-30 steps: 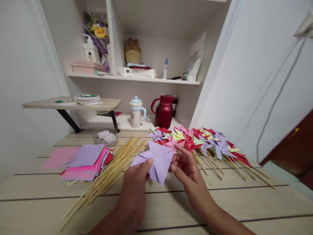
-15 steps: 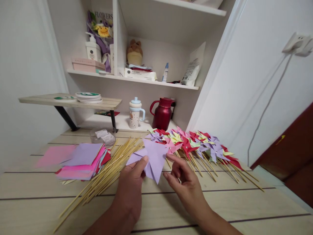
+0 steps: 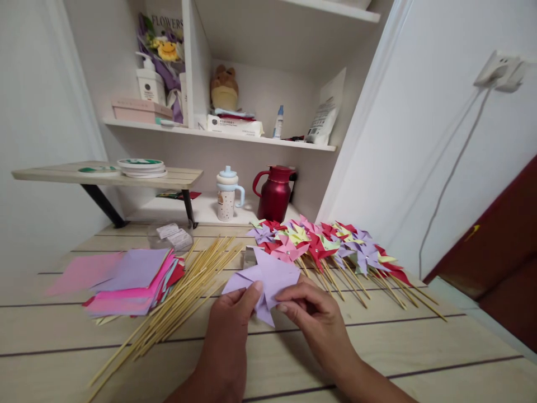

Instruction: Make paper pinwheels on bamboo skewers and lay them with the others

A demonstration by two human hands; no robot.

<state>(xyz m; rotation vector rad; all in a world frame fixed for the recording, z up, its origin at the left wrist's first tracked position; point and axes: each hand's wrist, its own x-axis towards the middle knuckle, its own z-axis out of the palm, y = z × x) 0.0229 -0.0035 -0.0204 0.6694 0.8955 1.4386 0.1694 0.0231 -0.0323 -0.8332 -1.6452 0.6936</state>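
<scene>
A light purple paper pinwheel (image 3: pixel 274 272), without a stick on it that I can see, is held above the table between both hands. My left hand (image 3: pixel 235 319) pinches its middle and left side, thumb on top. My right hand (image 3: pixel 312 316) has thumb and forefinger closed on the lower right blade. Left of my hands lies a loose bundle of thin wooden sticks (image 3: pixel 184 299). Beyond it is a stack of coloured paper squares (image 3: pixel 132 271). Finished pinwheels (image 3: pixel 321 246) on sticks lie in a heap at the right back.
A clear container (image 3: pixel 171 237) with small packets stands behind the paper. A raised wooden shelf (image 3: pixel 180 176) carries round white lids. A spotted cup (image 3: pixel 226 201) and a red jug (image 3: pixel 276 196) stand at the back, under the white shelves (image 3: pixel 226 137).
My right hand has come in from beside the pinwheel and now pinches its right blade. The pinwheel sits slightly lower. The view has shifted a little.
</scene>
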